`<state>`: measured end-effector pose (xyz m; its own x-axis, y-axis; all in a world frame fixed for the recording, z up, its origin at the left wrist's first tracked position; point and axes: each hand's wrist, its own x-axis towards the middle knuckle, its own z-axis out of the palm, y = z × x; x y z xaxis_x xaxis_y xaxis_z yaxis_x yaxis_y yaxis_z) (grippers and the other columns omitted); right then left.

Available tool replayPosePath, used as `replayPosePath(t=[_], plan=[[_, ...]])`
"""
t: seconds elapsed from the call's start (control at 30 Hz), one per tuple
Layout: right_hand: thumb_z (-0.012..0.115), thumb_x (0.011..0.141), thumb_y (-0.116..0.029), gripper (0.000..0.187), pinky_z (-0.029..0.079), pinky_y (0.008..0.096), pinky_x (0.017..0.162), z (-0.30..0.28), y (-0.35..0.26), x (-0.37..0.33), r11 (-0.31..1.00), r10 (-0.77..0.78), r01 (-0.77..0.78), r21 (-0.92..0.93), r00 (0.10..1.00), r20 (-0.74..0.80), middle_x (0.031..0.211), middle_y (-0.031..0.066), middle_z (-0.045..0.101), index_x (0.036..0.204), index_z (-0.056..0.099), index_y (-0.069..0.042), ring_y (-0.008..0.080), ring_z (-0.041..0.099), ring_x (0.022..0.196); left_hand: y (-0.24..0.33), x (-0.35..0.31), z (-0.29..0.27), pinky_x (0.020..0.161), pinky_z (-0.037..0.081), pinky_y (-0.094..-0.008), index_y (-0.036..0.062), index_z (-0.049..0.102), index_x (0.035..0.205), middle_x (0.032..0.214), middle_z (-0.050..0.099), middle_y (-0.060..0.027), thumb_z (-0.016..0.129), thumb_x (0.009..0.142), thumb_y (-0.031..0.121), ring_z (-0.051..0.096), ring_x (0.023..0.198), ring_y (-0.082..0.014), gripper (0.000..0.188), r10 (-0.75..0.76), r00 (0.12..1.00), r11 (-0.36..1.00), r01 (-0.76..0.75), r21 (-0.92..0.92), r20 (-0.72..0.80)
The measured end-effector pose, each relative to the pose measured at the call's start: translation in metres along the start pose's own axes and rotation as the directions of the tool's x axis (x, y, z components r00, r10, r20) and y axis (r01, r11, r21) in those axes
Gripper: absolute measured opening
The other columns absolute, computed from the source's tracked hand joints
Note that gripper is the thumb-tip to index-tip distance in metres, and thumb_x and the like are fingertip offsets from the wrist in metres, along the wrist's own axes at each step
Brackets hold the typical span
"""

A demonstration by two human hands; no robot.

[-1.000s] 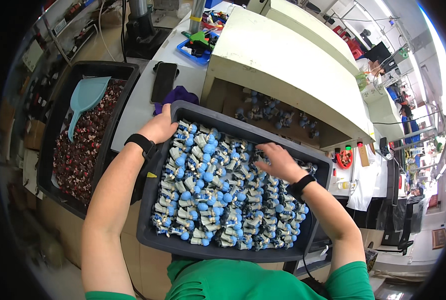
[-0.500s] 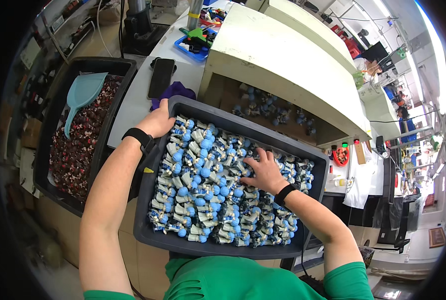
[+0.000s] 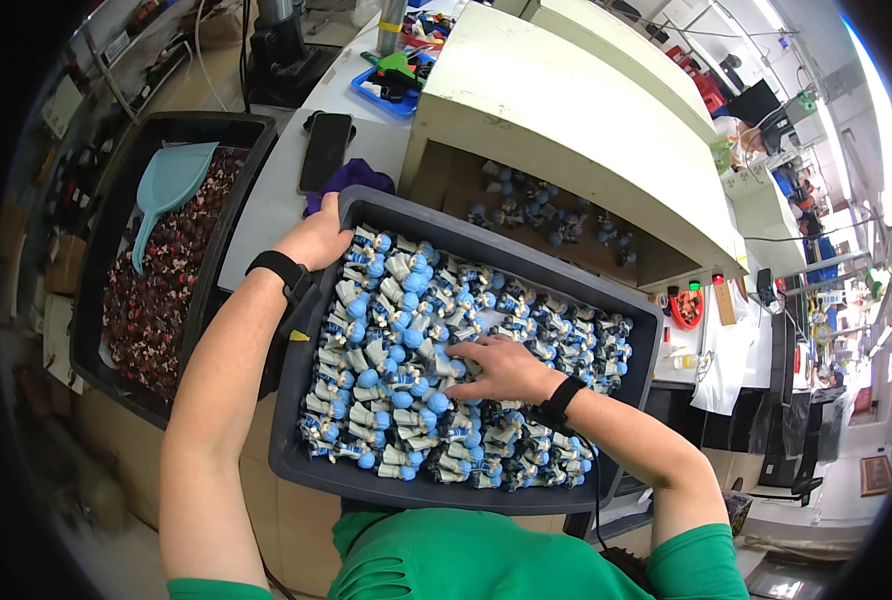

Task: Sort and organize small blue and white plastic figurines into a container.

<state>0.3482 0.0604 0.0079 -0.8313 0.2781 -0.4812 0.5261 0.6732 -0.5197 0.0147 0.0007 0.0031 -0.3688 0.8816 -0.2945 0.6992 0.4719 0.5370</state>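
A grey tray packed with small blue-and-white figures is held just in front of the green-shirted chest, and both hands are already at it. The right hand is laid flat, fingers spread and loose, on top of the figures near the middle of the tray; nothing is seen to be pinched or lifted between its fingers. The left hand is closed over the far left corner of the tray's rim, thumb side toward the figures, so the tray is gripped and steadied there. The tray's long side is seen to run from the left hand's corner out toward the right, tilted slightly in the picture, and its middle lies directly under the right hand, which is the nearer one to the figures. The figures are packed tightly in rough rows, each with a round light-blue head and a pale body with darker parts; they fill the tray almost wall to wall.

Farther left, a black bin of small dark red pieces is set, with a pale blue scoop lying on the heap. Beyond the tray, a phone is laid on the white table, and a cream-coloured hood is placed over more of the same figures.
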Motion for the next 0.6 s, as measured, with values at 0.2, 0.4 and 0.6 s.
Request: replayPosePath(t=[0.2, 0.4, 0.6], plan=[[0.069, 0.074, -0.062, 0.078, 0.046, 0.0434, 0.095, 0.004, -0.023, -0.002, 0.993, -0.100, 0.099, 0.059, 0.995, 0.020, 0.127, 0.0205, 0.049, 0.131, 0.053, -0.011, 0.0384, 0.055, 0.112, -0.004, 0.000, 0.002, 0.089, 0.047, -0.0458, -0.0076, 0.019, 0.138, 0.107, 0.060, -0.0353, 0.053, 0.090, 0.020, 0.061, 0.100, -0.0438, 0.064, 0.002, 1.000, 1.000, -0.002, 0.000, -0.006], [0.081, 0.065, -0.050, 0.099, 0.052, 0.0519, 0.084, 0.023, -0.064, 0.000, 0.963, -0.176, 0.184, -0.197, 0.983, 0.056, 0.129, 0.0196, 0.045, 0.145, 0.030, -0.024, 0.0476, 0.051, 0.112, -0.003, 0.001, 0.001, 0.091, 0.047, -0.0449, -0.0070, 0.016, 0.140, 0.109, 0.059, -0.0359, 0.053, 0.090, 0.019, 0.061, 0.102, -0.0436, 0.068, 0.009, 1.000, 1.000, -0.009, 0.021, -0.006], [0.084, 0.063, -0.045, 0.095, 0.055, 0.0485, 0.077, 0.027, -0.064, -0.002, 0.981, -0.112, 0.126, -0.148, 0.989, 0.096, 0.119, 0.0211, 0.047, 0.140, 0.035, -0.020, 0.0454, 0.059, 0.099, 0.004, -0.003, -0.003, 0.092, 0.047, -0.0440, -0.0063, 0.015, 0.141, 0.110, 0.059, -0.0351, 0.053, 0.090, 0.019, 0.060, 0.104, -0.0432, 0.068, -0.030, 0.999, 1.000, 0.030, 0.001, 0.029]])
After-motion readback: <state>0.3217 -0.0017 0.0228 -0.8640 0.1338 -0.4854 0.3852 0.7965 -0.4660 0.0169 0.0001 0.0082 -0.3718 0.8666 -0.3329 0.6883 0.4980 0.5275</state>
